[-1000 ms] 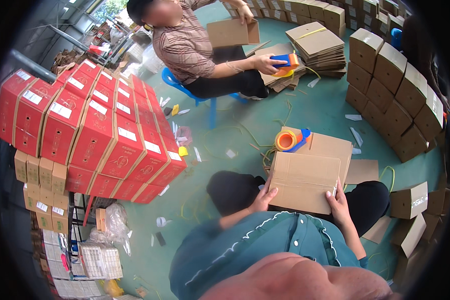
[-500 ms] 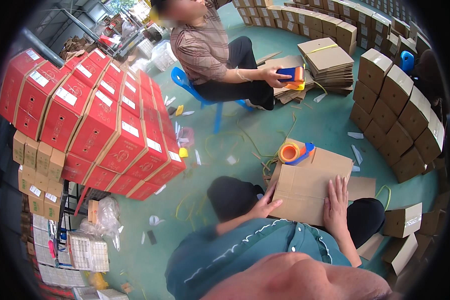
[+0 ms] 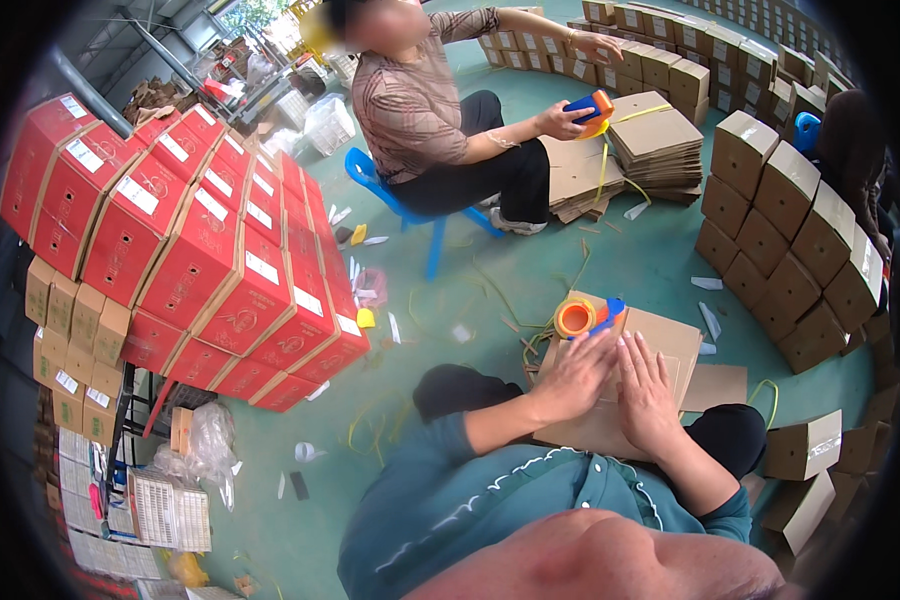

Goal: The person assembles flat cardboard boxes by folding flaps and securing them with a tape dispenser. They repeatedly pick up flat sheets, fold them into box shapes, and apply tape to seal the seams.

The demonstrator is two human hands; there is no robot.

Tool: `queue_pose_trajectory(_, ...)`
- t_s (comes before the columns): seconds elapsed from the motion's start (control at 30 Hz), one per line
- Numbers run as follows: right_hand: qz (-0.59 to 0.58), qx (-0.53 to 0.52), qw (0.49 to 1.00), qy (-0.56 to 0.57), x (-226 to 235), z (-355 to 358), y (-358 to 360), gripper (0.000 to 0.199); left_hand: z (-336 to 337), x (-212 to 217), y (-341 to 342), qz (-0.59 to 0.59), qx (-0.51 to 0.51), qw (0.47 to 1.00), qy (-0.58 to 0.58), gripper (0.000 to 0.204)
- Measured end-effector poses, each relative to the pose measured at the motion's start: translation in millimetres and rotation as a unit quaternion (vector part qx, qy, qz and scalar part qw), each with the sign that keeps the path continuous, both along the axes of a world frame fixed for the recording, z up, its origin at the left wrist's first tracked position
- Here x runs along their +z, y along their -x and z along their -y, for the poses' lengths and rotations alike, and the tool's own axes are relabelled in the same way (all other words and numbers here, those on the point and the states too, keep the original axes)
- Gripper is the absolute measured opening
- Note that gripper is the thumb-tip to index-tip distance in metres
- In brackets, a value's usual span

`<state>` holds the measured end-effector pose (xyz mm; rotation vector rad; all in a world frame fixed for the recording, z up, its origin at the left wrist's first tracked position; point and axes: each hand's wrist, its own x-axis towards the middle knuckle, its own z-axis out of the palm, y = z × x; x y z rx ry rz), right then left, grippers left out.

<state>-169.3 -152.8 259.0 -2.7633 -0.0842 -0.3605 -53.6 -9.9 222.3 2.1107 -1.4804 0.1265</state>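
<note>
A brown cardboard box (image 3: 582,428) rests in my lap between my knees. My left hand (image 3: 574,382) lies across its top, fingers stretched toward the far edge. Beside it, my right hand (image 3: 647,400) is flat on the cardboard with the fingers extended and together. The fingertips of both hands come close to each other. Just beyond them, a tape dispenser with an orange roll (image 3: 574,318) and a blue handle (image 3: 610,312) sits on flattened cardboard (image 3: 668,336). Part of the box is hidden under my hands.
Red cartons (image 3: 210,250) are stacked at left. A co-worker (image 3: 420,120) on a blue chair (image 3: 370,178) holds a blue and orange tape dispenser (image 3: 590,112) beside flat cardboard sheets (image 3: 655,140). Brown boxes (image 3: 770,230) are piled at right; straps and paper scraps litter the floor.
My left hand has moved from the box's left side onto its top, and my right hand has shifted inward. The co-worker's other arm has stretched toward the boxes at the back.
</note>
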Motion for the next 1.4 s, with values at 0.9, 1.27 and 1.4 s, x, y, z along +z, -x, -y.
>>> queue_pose_trajectory(0.9,-0.001,0.054,0.989,-0.141,-11,-15,-18,0.051,3,-6,6,0.018,-0.032,0.988,-0.152,0.075)
queue_pose_trajectory(1.27,0.089,0.012,0.974,-0.206,-26,44,26,0.069,-28,-34,-3,-0.157,0.054,0.979,0.119,0.053)
queue_pose_trajectory(1.4,0.169,-0.11,0.94,-0.276,-54,46,43,0.064,-50,-58,16,-0.76,-0.01,0.627,0.17,0.056)
